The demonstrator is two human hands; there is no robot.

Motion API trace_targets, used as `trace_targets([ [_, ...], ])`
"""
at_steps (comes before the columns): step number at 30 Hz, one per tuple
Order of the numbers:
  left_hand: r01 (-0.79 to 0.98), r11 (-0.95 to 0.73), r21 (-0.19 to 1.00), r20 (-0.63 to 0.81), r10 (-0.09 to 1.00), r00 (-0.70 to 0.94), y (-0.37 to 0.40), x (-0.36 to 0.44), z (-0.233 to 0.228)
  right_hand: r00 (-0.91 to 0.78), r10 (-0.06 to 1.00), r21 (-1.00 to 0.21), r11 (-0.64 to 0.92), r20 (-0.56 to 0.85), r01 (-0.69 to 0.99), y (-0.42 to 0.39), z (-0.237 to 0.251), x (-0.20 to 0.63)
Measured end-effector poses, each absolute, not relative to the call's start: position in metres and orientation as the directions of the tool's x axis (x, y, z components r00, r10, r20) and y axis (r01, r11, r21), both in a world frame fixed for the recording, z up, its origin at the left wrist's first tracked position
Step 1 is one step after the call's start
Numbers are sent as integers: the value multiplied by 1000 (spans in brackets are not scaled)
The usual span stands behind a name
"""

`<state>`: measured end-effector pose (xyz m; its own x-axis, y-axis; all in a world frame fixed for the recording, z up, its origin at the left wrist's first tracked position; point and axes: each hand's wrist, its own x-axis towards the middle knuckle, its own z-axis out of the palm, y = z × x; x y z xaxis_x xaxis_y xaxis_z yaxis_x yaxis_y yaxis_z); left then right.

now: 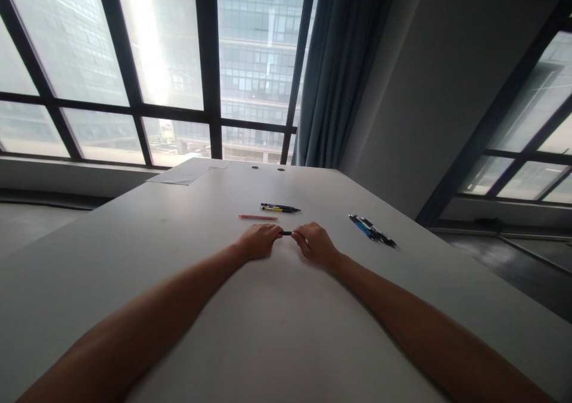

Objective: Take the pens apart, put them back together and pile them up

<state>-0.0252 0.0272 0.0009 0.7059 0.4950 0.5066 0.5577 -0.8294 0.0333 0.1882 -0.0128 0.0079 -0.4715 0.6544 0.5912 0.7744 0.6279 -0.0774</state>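
Observation:
Both hands meet over the middle of the white table, one at each end of a dark pen (286, 233). My left hand (260, 240) is closed round its left end and my right hand (315, 243) round its right end. Only a short black stretch of the pen shows between the fingers; the rest is hidden. Just beyond my left hand lies a red pen (258, 217). Behind that rests a small group of black pens (279, 207), with some yellow on one. Off to the right of my right hand is a cluster of blue and black pens (372, 231).
The white table (187, 337) runs away toward tall windows. Sheets of paper (179, 174) lie at its far left edge. Two dark round spots (280, 169) sit near the far end. A blue curtain (333, 69) hangs behind, beside a wall.

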Motion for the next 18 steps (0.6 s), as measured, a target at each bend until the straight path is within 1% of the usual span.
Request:
trace_targets([
  [2,549,-835,32,503,488,713,27,-25,1,-474,666,-69,618,575,783,-13,7,187],
  [3,548,-836,32,503,487,714,27,-25,1,-455,671,-84,609,586,789,-12,7,187],
  [6,562,-826,37,515,498,698,27,-25,1,-352,665,-154,577,659,802,-12,6,185],
  [8,570,-820,46,523,506,686,27,-24,1,-330,651,-168,580,683,797,-12,7,185],
  [12,575,-816,60,523,516,678,27,-24,1,-393,642,-149,623,658,768,-13,8,187],
  [16,576,-816,56,514,518,684,27,-24,2,-364,703,-170,566,611,807,-14,9,185],
  [18,573,-818,60,514,517,684,27,-24,2,-346,708,-193,561,616,805,-14,9,184],
])
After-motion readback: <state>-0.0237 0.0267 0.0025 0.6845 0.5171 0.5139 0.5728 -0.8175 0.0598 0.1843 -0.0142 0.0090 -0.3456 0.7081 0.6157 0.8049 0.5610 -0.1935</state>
